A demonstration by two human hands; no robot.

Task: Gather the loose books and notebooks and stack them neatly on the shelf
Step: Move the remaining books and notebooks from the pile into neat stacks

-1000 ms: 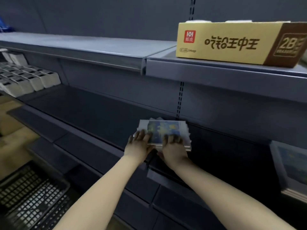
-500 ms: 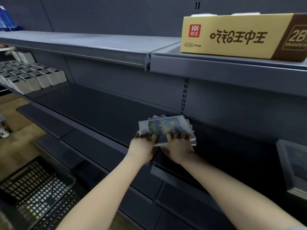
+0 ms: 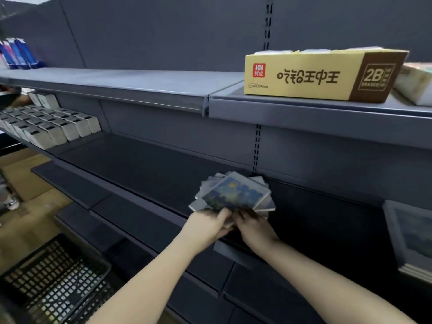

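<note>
Just then both my bare forearms reached forward side by side toward the front edge of the middle shelf. My left hand and my right hand met there, nearly touching. Each had its fingers curled round the near edge of the stack of notebooks, so both hands were closed on it rather than spread flat.

The notebooks were thin, flat rectangles with pale borders, and the top cover bore a blue-and-yellow painted picture. They were fanned out, with corners poking out at different angles behind the top one. The stack sat over the front part of the shelf, just left of the slotted upright in the back panel. I could not tell whether it rested on the shelf or hung slightly above it.

The shelf itself was dark, matte metal with a grey front lip. Rows of small white boxes filled its far left end. A second pile of picture-covered notebooks lay at its right end, well apart from my hands.

Overhead, the upper shelf jutted out above the middle one. It carried a yellow cardboard box with a brown "2B" end, and a pale wrapped pack sat just beside that. Blue packs stood at its far left. Below my left arm sat a black lattice basket.
</note>
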